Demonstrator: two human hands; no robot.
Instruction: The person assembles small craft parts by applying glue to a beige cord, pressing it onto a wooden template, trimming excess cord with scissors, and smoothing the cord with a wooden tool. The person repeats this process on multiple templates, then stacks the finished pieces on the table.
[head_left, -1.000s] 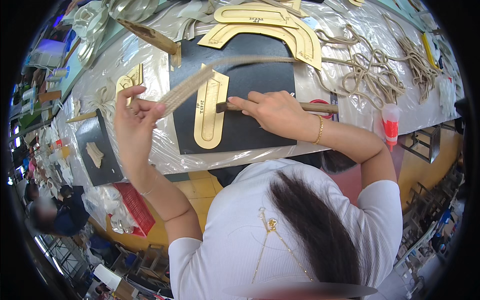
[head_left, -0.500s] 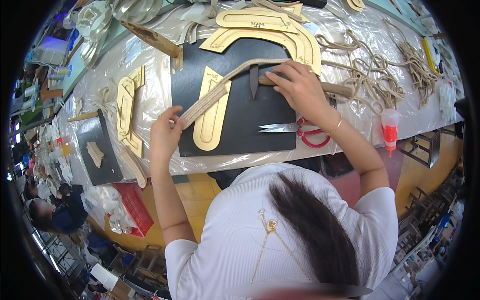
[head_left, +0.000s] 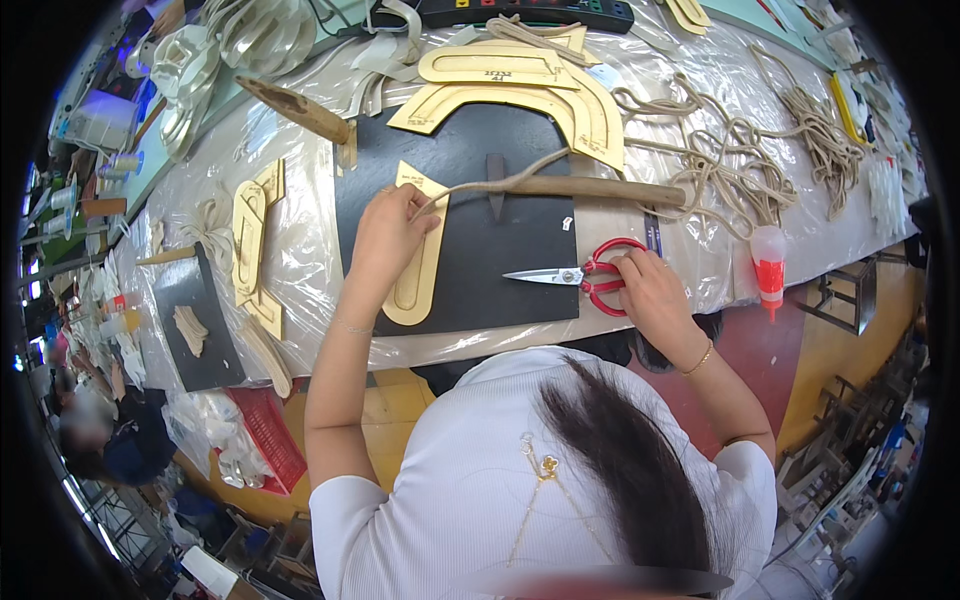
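The right hand (head_left: pixel 650 290) is now moved down, fingers closed on the red scissors (head_left: pixel 585 278) at four o'clock; the left hand (head_left: pixel 385 235) pinches the tan strip (head_left: pixel 500 183), which could be pulled askew.

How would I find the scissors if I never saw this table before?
Look at the big black mat in the middle of the plastic-covered table. At its right edge, under the right hand, lie the scissors, blades pointing left. They are the only metal thing there with bright red handles.
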